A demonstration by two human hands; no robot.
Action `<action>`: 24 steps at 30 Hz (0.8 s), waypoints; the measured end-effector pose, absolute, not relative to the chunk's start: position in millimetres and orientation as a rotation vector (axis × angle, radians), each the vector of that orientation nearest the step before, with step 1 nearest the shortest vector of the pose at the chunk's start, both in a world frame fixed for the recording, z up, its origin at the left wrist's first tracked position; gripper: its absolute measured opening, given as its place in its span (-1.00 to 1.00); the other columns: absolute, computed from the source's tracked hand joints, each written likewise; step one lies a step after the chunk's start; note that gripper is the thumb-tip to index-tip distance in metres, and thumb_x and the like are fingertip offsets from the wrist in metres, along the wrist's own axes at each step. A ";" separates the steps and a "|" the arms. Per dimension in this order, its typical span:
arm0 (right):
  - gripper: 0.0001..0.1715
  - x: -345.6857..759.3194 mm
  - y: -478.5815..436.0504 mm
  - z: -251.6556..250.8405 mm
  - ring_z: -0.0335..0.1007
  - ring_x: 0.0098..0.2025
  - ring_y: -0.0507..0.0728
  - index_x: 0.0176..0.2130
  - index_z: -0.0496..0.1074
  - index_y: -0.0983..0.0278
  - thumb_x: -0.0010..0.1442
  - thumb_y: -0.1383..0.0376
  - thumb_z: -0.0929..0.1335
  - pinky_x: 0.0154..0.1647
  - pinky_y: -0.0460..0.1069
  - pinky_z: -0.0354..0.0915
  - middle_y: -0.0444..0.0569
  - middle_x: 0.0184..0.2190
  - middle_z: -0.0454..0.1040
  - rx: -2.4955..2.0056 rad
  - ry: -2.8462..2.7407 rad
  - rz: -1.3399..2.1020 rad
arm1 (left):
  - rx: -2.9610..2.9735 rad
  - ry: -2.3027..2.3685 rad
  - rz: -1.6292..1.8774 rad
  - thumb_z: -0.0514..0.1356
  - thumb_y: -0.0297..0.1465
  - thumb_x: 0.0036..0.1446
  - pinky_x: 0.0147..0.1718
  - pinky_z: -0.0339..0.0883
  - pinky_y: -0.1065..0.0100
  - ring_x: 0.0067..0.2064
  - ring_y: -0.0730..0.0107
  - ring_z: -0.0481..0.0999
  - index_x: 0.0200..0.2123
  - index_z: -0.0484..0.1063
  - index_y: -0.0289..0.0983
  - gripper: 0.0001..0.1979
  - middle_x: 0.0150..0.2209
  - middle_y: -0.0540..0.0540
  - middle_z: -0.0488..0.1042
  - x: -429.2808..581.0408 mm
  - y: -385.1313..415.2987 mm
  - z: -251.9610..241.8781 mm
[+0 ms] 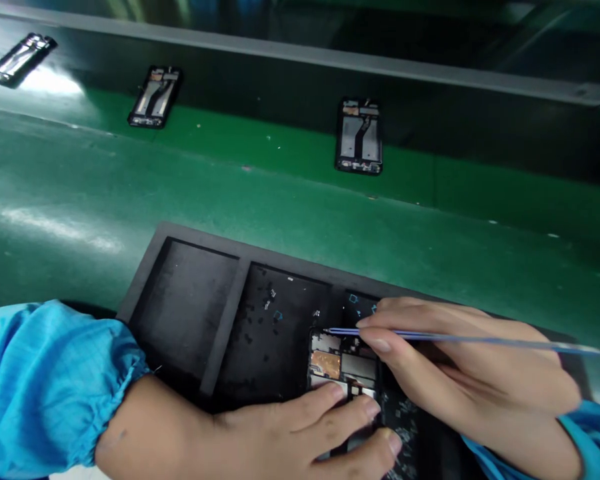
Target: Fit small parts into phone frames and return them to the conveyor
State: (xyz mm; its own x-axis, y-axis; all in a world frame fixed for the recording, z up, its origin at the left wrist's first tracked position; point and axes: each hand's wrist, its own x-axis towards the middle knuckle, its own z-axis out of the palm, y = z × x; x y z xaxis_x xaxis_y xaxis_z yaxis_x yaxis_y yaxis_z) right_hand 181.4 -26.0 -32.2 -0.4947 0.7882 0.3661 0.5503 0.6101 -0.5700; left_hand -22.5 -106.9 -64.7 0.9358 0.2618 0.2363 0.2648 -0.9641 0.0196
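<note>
An opened phone (326, 364) lies in the black tray's middle part, its inner metal plates and a copper-coloured patch showing. Across its lower half rest the fingers of my left hand (325, 427), holding it down; the thumb is not visible. My right hand (445, 360) pinches slim blue tweezers (460, 339) between thumb and fingers. Their tips reach the phone's top left edge. Whether the tips hold anything is too small to tell.
The black divided tray (225, 327) has small bits of film and specks scattered in it. Behind it, on a green surface (230, 180), lie more opened phones: one at right (360, 137), one at centre left (156, 97), one at far left (21, 59). A grey rail (300, 50) runs along the back.
</note>
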 end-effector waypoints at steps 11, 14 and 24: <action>-0.83 183.5 -26.7 -33.4 0.55 -0.54 0.10 -0.32 0.42 0.14 0.35 0.35 0.36 -0.50 -0.03 0.45 -0.15 -0.50 0.60 -1.043 -2.280 0.475 | -3.070 -0.437 -0.384 0.00 -0.33 0.39 0.26 0.26 0.19 0.30 0.16 0.36 0.11 0.51 0.02 -0.63 0.31 0.07 0.33 -22.7 -107.1 -65.3; -0.85 184.1 -24.4 -32.6 0.55 -0.54 0.09 -0.30 0.41 0.16 0.38 0.31 0.35 -0.49 -0.04 0.45 -0.13 -0.50 0.60 -1.028 -2.314 0.458 | -3.075 -0.443 -0.380 0.00 -0.33 0.39 0.26 0.26 0.19 0.31 0.17 0.35 0.11 0.50 0.03 -0.63 0.31 0.07 0.33 -23.0 -107.6 -65.4; -0.87 184.6 -21.2 -33.7 0.52 -0.40 0.09 -0.16 0.51 0.22 0.28 0.41 0.42 -0.45 -0.02 0.44 -0.05 -0.38 0.57 -0.992 -2.042 0.718 | -3.069 -0.451 -0.377 -0.01 -0.37 0.40 0.26 0.26 0.23 0.31 0.20 0.35 0.19 0.45 -0.05 -0.60 0.32 0.06 0.32 -24.1 -106.8 -63.7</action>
